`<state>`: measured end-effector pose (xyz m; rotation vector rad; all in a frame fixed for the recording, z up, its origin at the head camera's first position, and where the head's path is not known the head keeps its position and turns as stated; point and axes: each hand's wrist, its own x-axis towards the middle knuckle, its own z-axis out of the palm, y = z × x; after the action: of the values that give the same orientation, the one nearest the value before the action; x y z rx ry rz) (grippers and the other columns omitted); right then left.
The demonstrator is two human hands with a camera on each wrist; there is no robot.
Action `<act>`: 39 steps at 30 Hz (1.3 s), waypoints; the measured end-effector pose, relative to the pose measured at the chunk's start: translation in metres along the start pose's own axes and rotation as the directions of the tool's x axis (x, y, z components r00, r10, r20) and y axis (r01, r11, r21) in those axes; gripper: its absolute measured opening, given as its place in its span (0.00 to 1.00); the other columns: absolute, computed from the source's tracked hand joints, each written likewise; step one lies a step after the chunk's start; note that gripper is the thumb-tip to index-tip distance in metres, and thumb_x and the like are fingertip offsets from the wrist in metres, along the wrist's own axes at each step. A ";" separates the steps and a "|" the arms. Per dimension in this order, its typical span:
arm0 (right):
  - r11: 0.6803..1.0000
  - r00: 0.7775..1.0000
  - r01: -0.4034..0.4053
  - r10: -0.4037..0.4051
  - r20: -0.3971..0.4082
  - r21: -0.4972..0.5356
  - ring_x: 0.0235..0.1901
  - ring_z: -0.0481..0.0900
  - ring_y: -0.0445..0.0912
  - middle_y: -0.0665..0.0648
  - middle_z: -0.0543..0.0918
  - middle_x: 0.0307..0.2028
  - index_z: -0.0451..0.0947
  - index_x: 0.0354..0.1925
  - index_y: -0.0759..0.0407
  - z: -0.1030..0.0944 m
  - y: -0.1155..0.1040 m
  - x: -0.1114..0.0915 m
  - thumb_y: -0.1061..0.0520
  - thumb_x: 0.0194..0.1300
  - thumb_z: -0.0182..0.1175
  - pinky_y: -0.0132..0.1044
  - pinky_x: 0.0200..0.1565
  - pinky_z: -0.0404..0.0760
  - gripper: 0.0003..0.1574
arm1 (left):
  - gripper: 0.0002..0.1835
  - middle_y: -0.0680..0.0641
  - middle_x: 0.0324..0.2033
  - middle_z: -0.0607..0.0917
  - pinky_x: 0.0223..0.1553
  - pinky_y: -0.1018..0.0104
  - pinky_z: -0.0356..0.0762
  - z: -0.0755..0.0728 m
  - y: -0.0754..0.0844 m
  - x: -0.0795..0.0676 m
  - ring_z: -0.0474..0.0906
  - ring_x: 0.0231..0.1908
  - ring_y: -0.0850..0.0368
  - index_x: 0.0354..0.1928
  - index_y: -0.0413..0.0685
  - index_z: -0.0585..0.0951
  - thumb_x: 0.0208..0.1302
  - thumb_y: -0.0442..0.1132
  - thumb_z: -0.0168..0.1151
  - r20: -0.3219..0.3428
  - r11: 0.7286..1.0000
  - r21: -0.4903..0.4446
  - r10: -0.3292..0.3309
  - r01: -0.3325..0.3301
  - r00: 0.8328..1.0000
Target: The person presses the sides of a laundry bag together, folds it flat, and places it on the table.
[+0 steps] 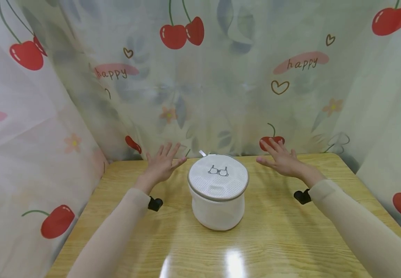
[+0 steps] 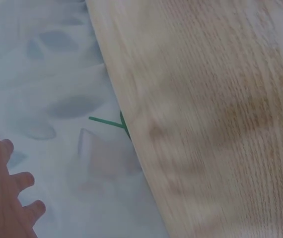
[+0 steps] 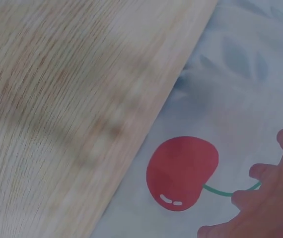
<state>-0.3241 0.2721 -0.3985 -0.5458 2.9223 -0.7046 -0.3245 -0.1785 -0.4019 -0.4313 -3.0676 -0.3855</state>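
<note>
A round white mesh laundry bag (image 1: pixel 218 210) stands upright on the wooden table. Its lid has a zipper round the rim, a small line drawing of a bra on top and a white tab at the back. Left of the bag, my left hand (image 1: pixel 161 165) hovers with fingers spread, touching nothing. To the right, my right hand (image 1: pixel 283 160) is likewise held up with its fingers apart, clear of the bag. Each wrist view catches only part of its hand, the left hand (image 2: pixel 2 183) and the right hand (image 3: pixel 275 193), past the table edge. What the bag contains is hidden.
The wooden table (image 1: pixel 273 239) ends at a back edge just beyond the hands. Curtains (image 1: pixel 200 85) printed with cherries, hearts and flowers hang behind it and at both sides. A small black device (image 1: pixel 155 204) is on the left wrist, another black device (image 1: pixel 302 196) on the right.
</note>
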 end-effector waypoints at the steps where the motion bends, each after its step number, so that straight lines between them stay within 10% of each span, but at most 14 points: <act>1: 1.000 1.000 0.000 0.000 0.000 -0.003 0.78 0.28 0.73 0.68 0.35 0.82 0.40 0.85 0.50 0.001 0.000 0.000 0.21 0.74 0.45 0.84 0.63 0.25 0.59 | 0.45 0.41 0.83 0.45 0.67 0.16 0.32 0.000 0.000 -0.001 0.41 0.80 0.34 0.85 0.60 0.47 0.76 0.73 0.37 0.000 1.000 -0.009 0.005 -0.005 1.000; 30: 0.982 0.990 0.129 -0.136 0.038 0.141 0.79 0.30 0.71 0.68 0.37 0.83 0.41 0.85 0.52 0.000 -0.021 -0.017 0.38 0.80 0.52 0.82 0.67 0.33 0.50 | 0.42 0.37 0.82 0.49 0.68 0.18 0.37 -0.002 0.014 -0.021 0.47 0.79 0.32 0.85 0.61 0.46 0.79 0.70 0.37 0.020 0.949 -0.309 0.066 -0.057 0.998; 39: 0.943 0.978 0.160 -0.191 0.080 0.292 0.80 0.28 0.66 0.62 0.34 0.83 0.37 0.85 0.49 -0.002 -0.028 -0.022 0.43 0.82 0.51 0.78 0.70 0.38 0.49 | 0.37 0.34 0.81 0.46 0.74 0.27 0.42 -0.004 0.015 -0.026 0.40 0.80 0.32 0.85 0.56 0.45 0.84 0.60 0.38 0.042 0.863 -0.494 0.143 -0.104 0.989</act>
<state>-0.2950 0.2577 -0.3843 -0.7895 2.6310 -1.0592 -0.2958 -0.1728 -0.3957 -0.6634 -2.9575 -1.1808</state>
